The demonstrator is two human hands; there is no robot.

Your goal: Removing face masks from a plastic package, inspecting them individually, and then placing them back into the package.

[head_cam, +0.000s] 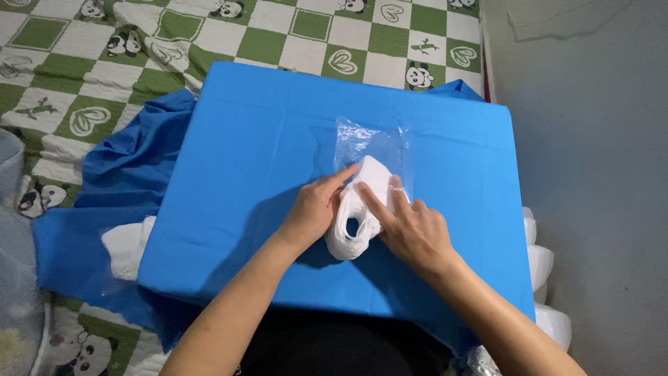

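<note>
A small folded white piece of cloth or thin plastic, shaped like a bag with handle loops [362, 209], lies in the middle of a blue-covered low table [243, 160]. Its far end is partly inside a clear plastic sleeve [372, 143]. My left hand [316, 209] presses on the white bundle's left side, fingers pointing toward the sleeve. My right hand [410, 226] rests on its right side, index and middle fingers stretched along the top. Whether either hand pinches the bundle or only presses on it is unclear.
The blue cloth hangs off the table's left side onto a green-and-white checkered mat with panda prints [83, 76]. A white packet in clear wrap [125, 251] sits at the left edge. Stacked white items [543, 278] stand at the right by a grey wall [598, 139].
</note>
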